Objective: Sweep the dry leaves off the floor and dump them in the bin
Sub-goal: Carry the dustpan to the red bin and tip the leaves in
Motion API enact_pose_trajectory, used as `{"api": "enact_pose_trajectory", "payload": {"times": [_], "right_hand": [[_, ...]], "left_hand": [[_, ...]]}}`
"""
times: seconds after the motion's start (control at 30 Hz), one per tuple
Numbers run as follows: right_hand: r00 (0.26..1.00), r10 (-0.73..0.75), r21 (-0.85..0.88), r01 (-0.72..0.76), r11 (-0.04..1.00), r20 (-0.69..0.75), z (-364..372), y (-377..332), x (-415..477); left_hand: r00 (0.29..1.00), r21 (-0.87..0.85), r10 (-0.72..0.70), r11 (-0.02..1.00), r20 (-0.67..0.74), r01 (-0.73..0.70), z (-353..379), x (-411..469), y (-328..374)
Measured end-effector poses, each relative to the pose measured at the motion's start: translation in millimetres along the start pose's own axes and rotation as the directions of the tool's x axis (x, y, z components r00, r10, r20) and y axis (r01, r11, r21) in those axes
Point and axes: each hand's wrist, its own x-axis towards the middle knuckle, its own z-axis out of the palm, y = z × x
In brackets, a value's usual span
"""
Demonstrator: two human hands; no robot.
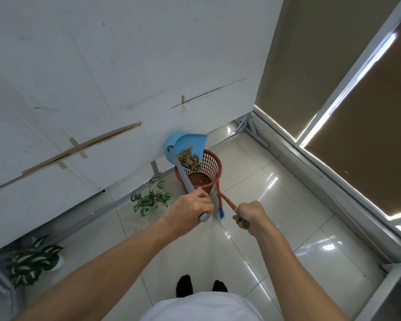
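A blue dustpan (188, 141) hangs tilted over the red mesh bin (212, 165) by the white wall. Dry brown leaves (189, 160) lie in a clump at the pan's lower edge, over the bin's rim. My left hand (191, 210) is closed around the end of the pan's long grey handle (182, 172). My right hand (250, 217) grips the orange broom handle (228, 202), which has a green end. The broom slants down to the floor beside the bin, with blue bristles (221, 213) showing between my hands.
A small potted plant (152, 198) stands on the glossy tiles left of the bin. A bigger plant (36, 258) sits at the lower left. White wall panels run along the left, blinds and a window frame (333, 172) along the right. My feet (200, 288) show below.
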Motion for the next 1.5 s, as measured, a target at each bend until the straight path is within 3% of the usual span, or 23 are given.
{"api": "enact_pose_trajectory", "payload": {"times": [0.9, 1.23, 1.5], "right_hand": [[1.000, -0.012, 0.013, 0.012, 1.000, 0.013, -11, -2, -5], [1.000, -0.004, -0.013, 0.004, 1.000, 0.014, -11, -2, 5], [1.000, 0.001, 0.016, -0.001, 1.000, 0.018, -12, -3, 2]], "left_hand": [[0.999, 0.043, 0.030, 0.999, -0.018, -0.030, -9, 12, -7], [0.978, 0.057, 0.173, 0.982, 0.114, -0.181, 4, 1, -13], [0.958, 0.083, 0.179, 0.976, 0.226, -0.202, 7, -3, -15]]}}
